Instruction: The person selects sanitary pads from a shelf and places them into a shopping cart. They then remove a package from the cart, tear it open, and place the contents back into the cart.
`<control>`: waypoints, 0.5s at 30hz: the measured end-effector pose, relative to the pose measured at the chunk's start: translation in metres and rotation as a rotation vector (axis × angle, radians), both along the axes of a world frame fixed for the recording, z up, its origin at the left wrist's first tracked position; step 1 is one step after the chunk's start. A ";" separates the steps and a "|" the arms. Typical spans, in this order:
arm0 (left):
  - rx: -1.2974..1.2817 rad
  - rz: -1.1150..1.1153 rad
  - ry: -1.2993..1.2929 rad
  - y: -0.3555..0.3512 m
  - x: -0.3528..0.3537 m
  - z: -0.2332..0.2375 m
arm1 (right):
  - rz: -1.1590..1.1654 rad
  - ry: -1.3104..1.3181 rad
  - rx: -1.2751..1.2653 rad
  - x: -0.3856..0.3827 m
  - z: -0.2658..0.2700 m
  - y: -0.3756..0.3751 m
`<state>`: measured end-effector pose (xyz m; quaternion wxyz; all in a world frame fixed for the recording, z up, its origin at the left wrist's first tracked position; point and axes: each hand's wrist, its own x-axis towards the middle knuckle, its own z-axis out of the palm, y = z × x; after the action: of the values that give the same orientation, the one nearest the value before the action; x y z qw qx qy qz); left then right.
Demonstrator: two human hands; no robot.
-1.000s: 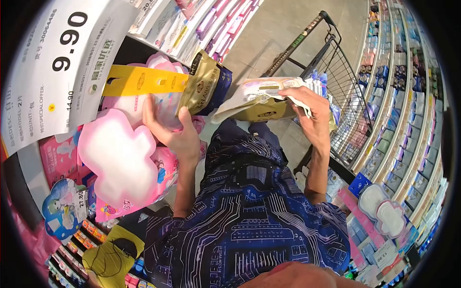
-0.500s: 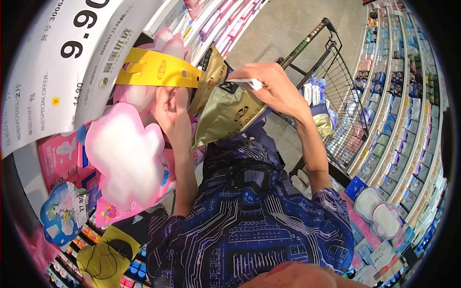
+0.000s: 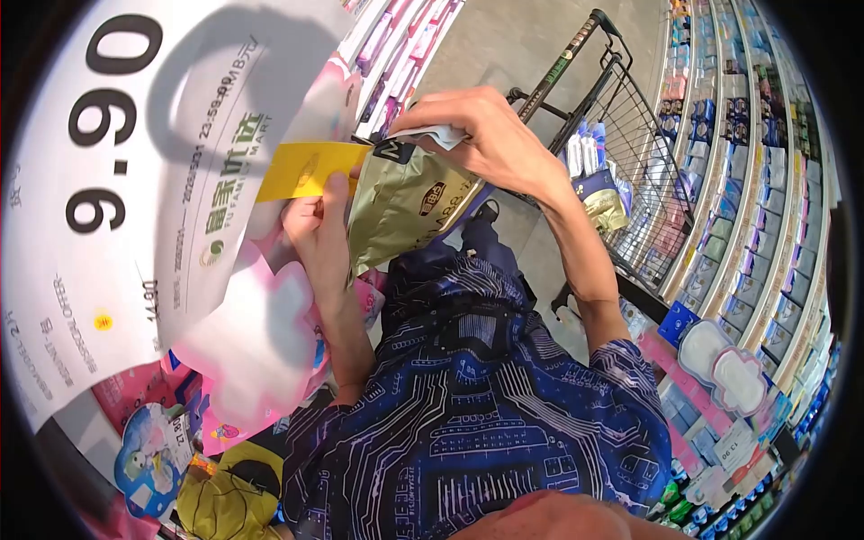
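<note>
My left hand pinches a yellow card strip, its thumb lying over the strip's near end. Just right of it hangs a glossy olive-gold bag with a dark label corner and printed lettering. My right hand grips this bag along its upper edge, fingers curled over the top. A crumpled white piece, perhaps tissue or paper, shows between those fingers. Part of the bag's top is covered by the right hand.
A large price sign reading 9.90 fills the upper left. Below it are a pink-white cloud-shaped display and a blue one. A black wire cart holding packages stands ahead right, beside long stocked shelves. Another person's yellow-green garment shows lower left.
The view has shifted, so the price sign looms larger. My left thumb has moved onto the yellow strip, less of which shows. The right hand and bag have moved slightly left.
</note>
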<state>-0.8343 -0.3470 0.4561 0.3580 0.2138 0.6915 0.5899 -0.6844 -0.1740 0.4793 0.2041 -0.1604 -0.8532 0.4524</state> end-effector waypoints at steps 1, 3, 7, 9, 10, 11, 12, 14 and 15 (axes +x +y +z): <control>0.012 -0.009 0.038 0.001 0.002 0.002 | 0.002 0.010 0.003 0.000 -0.001 0.001; 0.060 -0.008 0.056 0.004 0.004 0.006 | -0.001 0.002 -0.004 -0.003 -0.007 0.000; 0.141 -0.010 0.012 0.007 0.004 0.010 | -0.003 -0.061 0.011 -0.009 -0.014 -0.002; 0.143 -0.012 0.029 0.007 0.004 0.009 | -0.030 -0.081 0.000 -0.009 -0.012 -0.004; 0.143 -0.005 0.045 0.007 0.005 0.008 | -0.046 -0.092 -0.006 -0.009 -0.012 -0.004; 0.143 0.003 0.060 0.006 0.002 0.005 | -0.043 -0.094 0.014 -0.012 -0.013 -0.004; 0.143 -0.007 0.077 0.006 0.002 0.004 | -0.041 -0.093 0.033 -0.012 -0.012 -0.002; 0.145 -0.024 0.112 0.005 0.000 0.002 | -0.045 -0.087 0.058 -0.013 -0.011 0.000; 0.141 -0.018 0.119 0.005 0.001 0.003 | -0.051 -0.082 0.062 -0.013 -0.011 0.000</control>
<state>-0.8336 -0.3420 0.4590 0.3056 0.2792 0.6664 0.6202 -0.6971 -0.1735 0.4679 0.1855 -0.1940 -0.8701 0.4133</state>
